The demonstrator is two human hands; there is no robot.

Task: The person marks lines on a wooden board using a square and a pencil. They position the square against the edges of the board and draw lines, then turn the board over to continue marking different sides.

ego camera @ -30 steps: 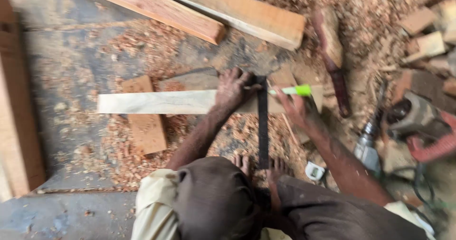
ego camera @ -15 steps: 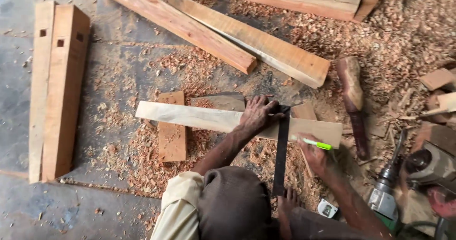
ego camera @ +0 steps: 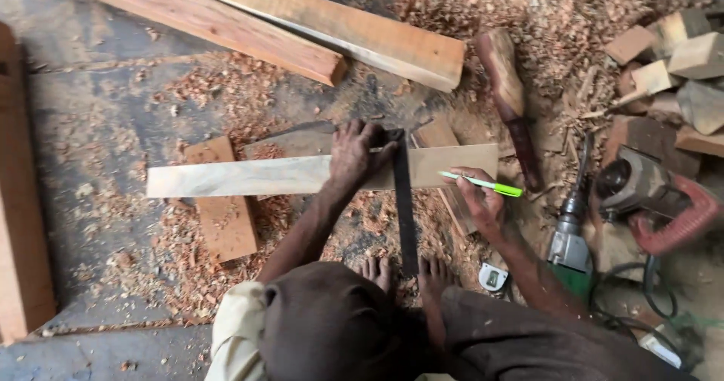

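Pale plank [ego camera: 249, 176] lies flat across two wood offcuts, approx frame centre, running 9 to 3 o'clock. Left hand [ego camera: 358, 157] presses down on it, fingers spread over the board and the head of a dark try square [ego camera: 404, 204]; the square's blade runs off the plank toward 6, ending between the person's bare feet [ego camera: 407, 271]. Right hand [ego camera: 477, 198], just at 3 o'clock of the square, pinches a green pencil [ego camera: 483, 184] betw thumb and fingers, tip lying over the plank's right end; whether the tip touches wood can't be told from this angle. Small tape measure [ego camera: 494, 277] sits on the floor at 5. Green-bodied power drill [ego camera: 569, 238] and a red-handled power tool [ego camera: 648, 200], prob a planer, lie at 4, well apart from the plank. Long timbers [ego camera: 354, 38] at 12, sawdust [ego camera: 573, 11] all round.
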